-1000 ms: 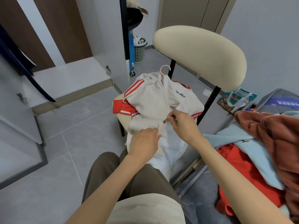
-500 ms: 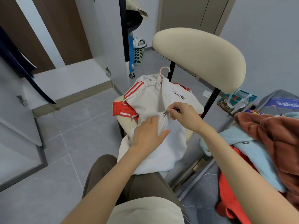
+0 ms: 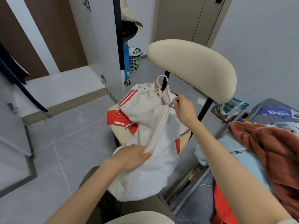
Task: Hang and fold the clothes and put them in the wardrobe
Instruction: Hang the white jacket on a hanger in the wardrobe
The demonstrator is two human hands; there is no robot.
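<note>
Jacket zip pull is pinched by the right hand near the collar; the zip line is gripped taut lower down by the left hand. Garment is laid on the far chair, hanger fitted. Fabric could be snagged if tension is lost.

jacket on chair | wardrobe left | clothes pile right

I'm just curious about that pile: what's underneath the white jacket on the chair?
A red garment pokes out beneath the jacket, lying on the chair seat. How far it reaches under is hidden. A pink hanger hook shows at the collar; the rest is covered.
</note>
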